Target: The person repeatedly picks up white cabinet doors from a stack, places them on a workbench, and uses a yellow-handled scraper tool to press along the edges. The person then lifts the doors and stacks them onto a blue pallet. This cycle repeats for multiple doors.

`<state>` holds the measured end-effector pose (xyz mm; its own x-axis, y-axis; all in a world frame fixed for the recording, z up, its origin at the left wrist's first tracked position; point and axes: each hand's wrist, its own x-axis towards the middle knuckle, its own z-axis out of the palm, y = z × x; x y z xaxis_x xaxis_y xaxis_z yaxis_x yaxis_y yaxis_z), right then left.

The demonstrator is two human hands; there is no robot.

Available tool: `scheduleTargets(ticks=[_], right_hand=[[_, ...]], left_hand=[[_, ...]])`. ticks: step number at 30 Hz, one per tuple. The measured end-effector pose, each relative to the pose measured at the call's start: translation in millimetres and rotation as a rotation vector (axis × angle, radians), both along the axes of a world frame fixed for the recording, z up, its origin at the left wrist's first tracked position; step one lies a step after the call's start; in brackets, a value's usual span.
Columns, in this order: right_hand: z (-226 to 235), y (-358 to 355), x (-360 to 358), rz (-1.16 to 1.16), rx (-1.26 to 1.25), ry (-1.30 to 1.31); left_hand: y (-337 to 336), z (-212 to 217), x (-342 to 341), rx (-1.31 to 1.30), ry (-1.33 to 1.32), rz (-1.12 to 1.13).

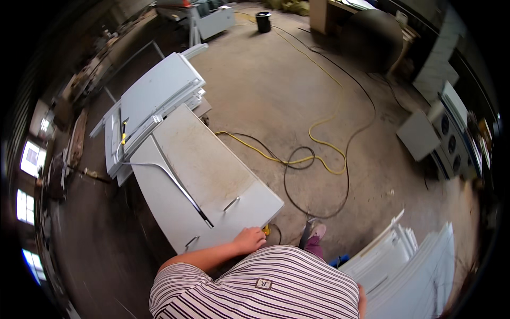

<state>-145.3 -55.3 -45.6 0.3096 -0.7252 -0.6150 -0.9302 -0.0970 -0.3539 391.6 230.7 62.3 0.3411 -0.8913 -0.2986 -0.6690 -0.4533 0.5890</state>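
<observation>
My left hand [249, 240] is at the near edge of a white board [212, 154], its fingers curled and partly hidden. Just beyond the fingertips shows a small yellow thing [266, 230], too small to name; I cannot tell whether the hand grips it. Two metal bar handles [231, 204] stand up from the board's near end. A thin, curved white strip [169, 169] lies along the board, beside a dark narrow gap. On my right side only a bit of the arm [362, 301] shows, and my right hand is out of sight.
White panels [159, 87] are stacked beyond the board, with a yellow-and-black tool [124, 133] on them. Yellow and black cables [332, 170] loop over the concrete floor. More panels [382, 260] lean at the right. A black bucket [263, 22] stands far off.
</observation>
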Motion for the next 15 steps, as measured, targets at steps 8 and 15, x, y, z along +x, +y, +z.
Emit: scheduleTargets(ticks=[8, 15], right_hand=[[82, -316, 271, 0.407, -0.35, -0.288], [161, -381, 560, 0.637, -0.09, -0.686]], left_hand=[[-134, -9, -6, -0.081, 0.201, 0.282], [-211, -28, 41, -0.032, 0.259, 0.604]])
